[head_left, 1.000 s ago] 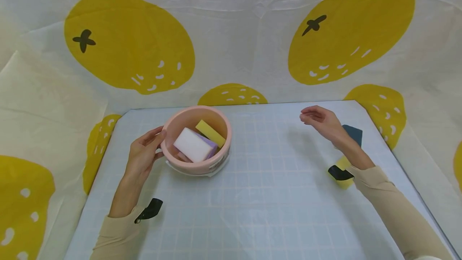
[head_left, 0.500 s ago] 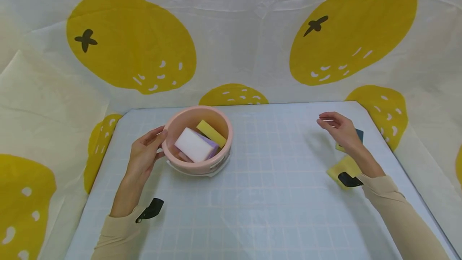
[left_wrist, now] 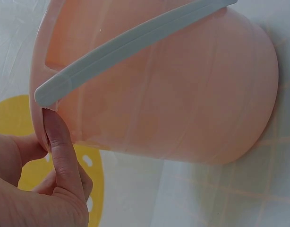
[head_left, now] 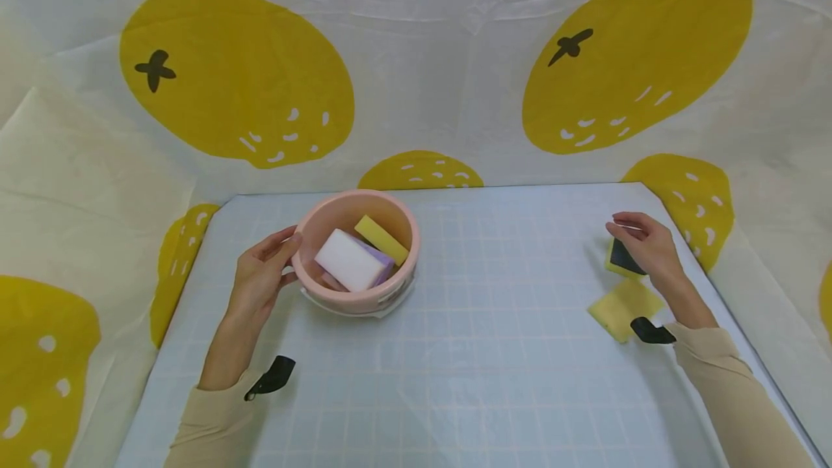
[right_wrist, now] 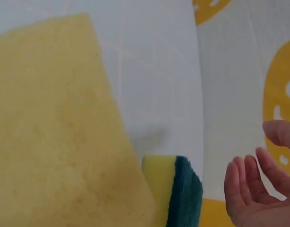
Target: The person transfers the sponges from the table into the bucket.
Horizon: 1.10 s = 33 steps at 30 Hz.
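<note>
A pink bucket (head_left: pixel 305 240) stands at the back left of the table, tipped slightly in view. Its rim is pinched between thumb and fingers of my left hand (head_left: pixel 256 276), just below the end of the grey handle (left_wrist: pixel 135 45) in the left wrist view. Inside lie a white sponge (head_left: pixel 349 260) over a purple one (head_left: pixel 383 263), plus a yellow sponge (head_left: pixel 381 240). My right hand (head_left: pixel 653 251), holding nothing, hovers over a yellow sponge with a dark green scouring side (head_left: pixel 625 260). Nearer me lies a flat yellow sponge cloth (head_left: pixel 620 309).
The table (head_left: pixel 455 381) has a pale blue grid cover. A white cloth with yellow fruit prints (head_left: pixel 435 92) hangs behind and at both sides. Black wrist cameras (head_left: pixel 652 331) sit at both cuffs.
My right hand has moved right and slightly toward me, from left of the green-backed sponge to above it, uncovering more of the yellow sponge cloth. My left hand and the bucket stay put.
</note>
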Each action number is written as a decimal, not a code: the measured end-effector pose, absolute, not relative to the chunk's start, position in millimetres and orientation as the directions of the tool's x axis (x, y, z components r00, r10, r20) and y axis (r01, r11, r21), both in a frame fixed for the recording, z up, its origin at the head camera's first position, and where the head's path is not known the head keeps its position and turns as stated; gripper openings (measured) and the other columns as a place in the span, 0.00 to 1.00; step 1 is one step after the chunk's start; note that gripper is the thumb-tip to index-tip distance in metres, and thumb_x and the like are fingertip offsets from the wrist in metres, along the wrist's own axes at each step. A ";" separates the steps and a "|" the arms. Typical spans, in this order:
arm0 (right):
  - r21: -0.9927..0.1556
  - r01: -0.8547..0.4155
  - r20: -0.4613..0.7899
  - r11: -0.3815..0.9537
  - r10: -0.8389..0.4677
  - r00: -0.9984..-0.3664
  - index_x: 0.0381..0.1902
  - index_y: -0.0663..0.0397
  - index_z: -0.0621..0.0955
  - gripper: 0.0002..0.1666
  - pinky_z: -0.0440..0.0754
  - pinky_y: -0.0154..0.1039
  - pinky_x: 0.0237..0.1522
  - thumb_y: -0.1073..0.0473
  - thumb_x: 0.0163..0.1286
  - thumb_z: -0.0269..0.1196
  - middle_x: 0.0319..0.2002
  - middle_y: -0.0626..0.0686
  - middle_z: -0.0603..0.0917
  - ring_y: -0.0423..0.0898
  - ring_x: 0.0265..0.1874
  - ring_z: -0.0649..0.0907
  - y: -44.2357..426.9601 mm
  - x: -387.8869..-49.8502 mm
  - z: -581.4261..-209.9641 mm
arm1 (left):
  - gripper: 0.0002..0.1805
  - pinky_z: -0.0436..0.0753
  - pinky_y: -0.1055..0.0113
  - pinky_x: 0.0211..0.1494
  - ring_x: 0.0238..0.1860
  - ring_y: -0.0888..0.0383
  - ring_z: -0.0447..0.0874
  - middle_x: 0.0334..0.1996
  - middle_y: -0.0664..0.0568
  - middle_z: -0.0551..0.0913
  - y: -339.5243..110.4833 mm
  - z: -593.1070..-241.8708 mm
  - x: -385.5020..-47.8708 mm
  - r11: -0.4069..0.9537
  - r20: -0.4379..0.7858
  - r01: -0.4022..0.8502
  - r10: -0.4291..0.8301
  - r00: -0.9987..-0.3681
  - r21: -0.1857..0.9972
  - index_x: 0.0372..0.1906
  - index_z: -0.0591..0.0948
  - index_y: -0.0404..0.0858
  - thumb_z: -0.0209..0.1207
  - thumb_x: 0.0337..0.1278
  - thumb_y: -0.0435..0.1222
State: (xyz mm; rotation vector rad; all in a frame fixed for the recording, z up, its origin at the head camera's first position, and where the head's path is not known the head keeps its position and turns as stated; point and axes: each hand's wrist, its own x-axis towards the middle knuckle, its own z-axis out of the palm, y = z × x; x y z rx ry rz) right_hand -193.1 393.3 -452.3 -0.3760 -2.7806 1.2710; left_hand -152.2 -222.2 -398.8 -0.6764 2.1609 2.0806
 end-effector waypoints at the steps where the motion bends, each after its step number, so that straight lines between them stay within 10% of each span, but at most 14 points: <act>1: -0.747 0.205 -0.048 0.633 0.257 -0.965 0.70 0.55 0.72 0.42 0.79 0.32 0.57 0.31 0.73 0.58 0.60 0.53 0.77 0.40 0.54 0.75 396.1 -192.1 -454.0 | 0.34 0.86 0.73 0.43 0.47 0.60 0.80 0.66 0.51 0.77 -222.1 -398.6 -152.1 -0.011 -0.345 -0.355 -0.264 -0.901 0.935 0.72 0.76 0.48 0.67 0.63 0.54; 7: -0.744 0.247 -0.061 0.621 0.305 -0.950 0.70 0.58 0.72 0.40 0.78 0.38 0.55 0.35 0.75 0.59 0.49 0.38 0.77 0.32 0.45 0.73 410.5 -185.4 -462.6 | 0.35 0.86 0.72 0.42 0.45 0.61 0.80 0.66 0.50 0.77 -222.7 -399.2 -151.4 -0.008 -0.341 -0.351 -0.258 -0.904 0.936 0.72 0.76 0.47 0.67 0.63 0.54; 15: -0.714 0.346 -0.111 0.609 0.390 -0.914 0.76 0.66 0.63 0.44 0.72 0.60 0.68 0.40 0.77 0.57 0.70 0.70 0.68 0.65 0.65 0.70 424.3 -177.0 -470.7 | 0.35 0.86 0.72 0.42 0.46 0.60 0.80 0.65 0.51 0.77 -222.2 -399.2 -152.3 -0.009 -0.337 -0.347 -0.258 -0.905 0.938 0.72 0.76 0.47 0.67 0.63 0.54; 33: -0.634 0.493 -0.143 0.596 0.536 -0.832 0.76 0.72 0.56 0.48 0.69 0.67 0.67 0.51 0.72 0.66 0.73 0.77 0.57 0.73 0.69 0.61 436.5 -170.1 -477.3 | 0.33 0.86 0.72 0.44 0.48 0.58 0.79 0.67 0.50 0.76 -221.4 -400.2 -153.9 0.010 -0.343 -0.360 -0.279 -0.897 0.933 0.71 0.77 0.49 0.66 0.64 0.55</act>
